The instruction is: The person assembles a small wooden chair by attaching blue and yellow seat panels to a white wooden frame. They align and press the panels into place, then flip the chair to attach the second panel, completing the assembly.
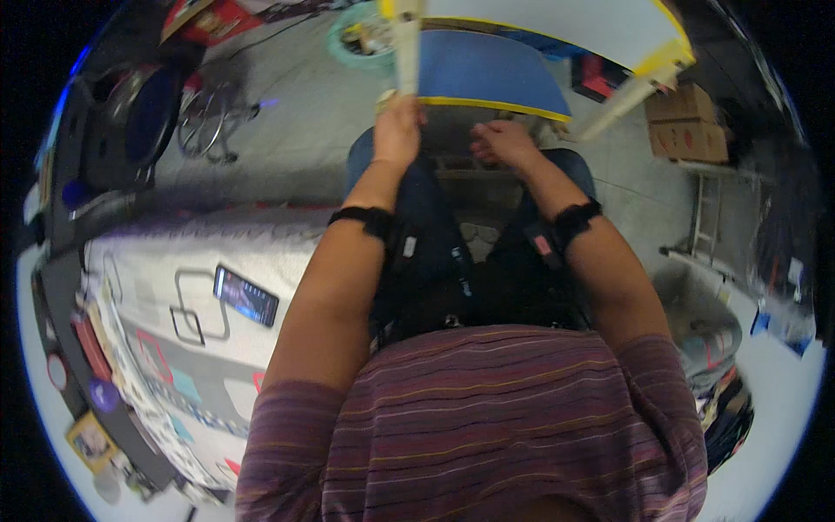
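Note:
A piece of furniture with a pale top point(557, 22) edged in yellow stands before me. Below that top lies a blue panel point(487, 74) with a yellow front edge. My left hand point(397, 135) is closed around the lower part of its white leg point(406, 56), at the panel's left corner. Just in front of the panel's yellow edge, my right hand point(504, 142) is held with its fingers curled inward. What those fingers hold, if anything, is too blurred to make out. A second white leg point(631, 97) slants down on the right, apart from my right hand.
A phone point(246, 296) with a lit screen lies on the patterned bed cover point(130, 270) to my left. Beyond the furniture is a teal basin point(348, 48) with things in it. Cardboard boxes point(687, 126) are stacked at the right, and a dark chair point(139, 122) is at the far left.

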The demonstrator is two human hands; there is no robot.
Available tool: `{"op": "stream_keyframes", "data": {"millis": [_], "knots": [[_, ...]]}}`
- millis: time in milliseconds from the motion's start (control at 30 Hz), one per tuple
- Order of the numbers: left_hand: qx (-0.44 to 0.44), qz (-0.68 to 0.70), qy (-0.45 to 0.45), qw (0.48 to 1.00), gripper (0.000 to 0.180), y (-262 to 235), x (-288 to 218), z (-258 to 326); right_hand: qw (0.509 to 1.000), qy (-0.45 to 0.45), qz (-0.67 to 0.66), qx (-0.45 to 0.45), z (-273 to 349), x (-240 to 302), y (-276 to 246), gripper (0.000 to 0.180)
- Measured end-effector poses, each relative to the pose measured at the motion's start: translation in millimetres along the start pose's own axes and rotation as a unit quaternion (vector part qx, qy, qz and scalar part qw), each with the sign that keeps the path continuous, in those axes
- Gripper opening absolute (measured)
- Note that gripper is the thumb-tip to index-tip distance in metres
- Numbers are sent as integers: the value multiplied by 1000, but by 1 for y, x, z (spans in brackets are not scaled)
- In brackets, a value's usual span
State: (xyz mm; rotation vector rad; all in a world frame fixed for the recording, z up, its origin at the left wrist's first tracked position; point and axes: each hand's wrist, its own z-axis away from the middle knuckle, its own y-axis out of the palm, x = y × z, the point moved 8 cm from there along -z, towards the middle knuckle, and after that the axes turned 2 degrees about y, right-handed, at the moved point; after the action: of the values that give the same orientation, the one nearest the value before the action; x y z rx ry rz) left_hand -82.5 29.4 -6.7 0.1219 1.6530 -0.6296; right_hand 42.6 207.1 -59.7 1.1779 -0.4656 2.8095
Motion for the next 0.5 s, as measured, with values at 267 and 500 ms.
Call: {"op": "stream_keyframes", "data": {"millis": [267,500], "knots": [[-28,84,-8,996,46,-5,3,0,914,64,-399,-36,-27,-23,-11,50],[-25,53,54,997,49,-1,-1,5,898,53,-430,-74,-44,-30,-17,50]]}}
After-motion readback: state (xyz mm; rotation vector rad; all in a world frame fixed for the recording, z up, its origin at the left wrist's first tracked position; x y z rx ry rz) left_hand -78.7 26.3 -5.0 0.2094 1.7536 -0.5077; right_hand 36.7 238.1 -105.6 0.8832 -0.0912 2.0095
